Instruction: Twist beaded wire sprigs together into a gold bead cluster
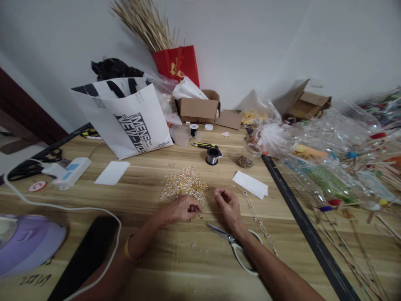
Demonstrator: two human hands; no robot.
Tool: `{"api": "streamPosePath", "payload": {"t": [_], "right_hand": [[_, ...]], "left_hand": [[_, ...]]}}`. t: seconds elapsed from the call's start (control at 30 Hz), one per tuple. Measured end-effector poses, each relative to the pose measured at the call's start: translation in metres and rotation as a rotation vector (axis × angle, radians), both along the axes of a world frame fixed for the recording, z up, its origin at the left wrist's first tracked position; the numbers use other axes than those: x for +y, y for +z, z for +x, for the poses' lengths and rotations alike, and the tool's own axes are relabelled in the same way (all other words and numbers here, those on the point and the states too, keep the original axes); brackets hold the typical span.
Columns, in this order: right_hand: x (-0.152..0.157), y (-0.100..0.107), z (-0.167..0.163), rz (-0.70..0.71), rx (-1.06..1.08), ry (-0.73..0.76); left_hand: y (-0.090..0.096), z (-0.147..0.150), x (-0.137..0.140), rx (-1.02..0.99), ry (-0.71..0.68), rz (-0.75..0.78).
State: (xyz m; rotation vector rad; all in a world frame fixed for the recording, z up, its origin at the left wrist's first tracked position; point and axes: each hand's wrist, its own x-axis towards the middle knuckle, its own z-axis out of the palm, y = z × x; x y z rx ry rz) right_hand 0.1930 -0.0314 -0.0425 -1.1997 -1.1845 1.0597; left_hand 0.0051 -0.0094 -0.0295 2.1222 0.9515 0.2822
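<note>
A loose pile of small gold and silver bead-like pieces [184,184] lies on the wooden table. At its near edge is my left hand [184,208], its fingers pinched together; whatever they hold is too small to make out. To the right of the pile, my right hand [228,205] is closed with thumb and forefinger together, and I cannot see what is in it. Scissors [239,255] with pale handles lie partly under my right forearm. A thin beaded chain [255,215] stretches along the right side of that forearm. A few tiny clear pieces [200,250] are scattered in front.
Behind the pile stand a wire spool [213,157], a utility knife [205,145] and a jar of beads [245,161]. White paper [250,184] lies at right. A white bag [125,121] and power strip [72,172] are left; plastic bottles [332,179] crowd the right side.
</note>
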Motion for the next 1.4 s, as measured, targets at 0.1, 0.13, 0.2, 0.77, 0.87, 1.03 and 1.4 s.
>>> {"api": "streamPosePath", "payload": {"t": [0.1, 0.13, 0.2, 0.77, 0.87, 1.03, 1.4], "right_hand": [[-0.0001, 0.0003, 0.0001, -0.001, 0.002, -0.004], [-0.0001, 0.0002, 0.0002, 0.001, 0.003, -0.008], [0.0001, -0.0004, 0.0005, 0.006, 0.009, -0.016], [0.0017, -0.0019, 0.0027, 0.031, 0.096, -0.056], [0.0025, -0.0032, 0.0034, 0.038, 0.104, -0.062], [0.0046, -0.0071, 0.0053, 0.027, 0.141, -0.096], [0.0067, -0.0074, 0.0066, -0.048, 0.251, -0.147]], "left_hand": [[-0.0027, -0.0011, 0.0003, -0.004, -0.004, 0.014], [-0.0032, -0.0013, 0.0004, -0.004, -0.006, 0.015], [-0.0032, -0.0013, 0.0003, -0.008, -0.009, 0.012], [-0.0036, -0.0019, 0.0002, -0.019, -0.008, -0.016], [-0.0009, -0.0016, 0.0000, -0.022, -0.010, -0.014], [0.0002, -0.0015, -0.0001, -0.007, -0.016, -0.005], [0.0021, -0.0014, -0.0007, 0.052, -0.074, 0.089]]}}
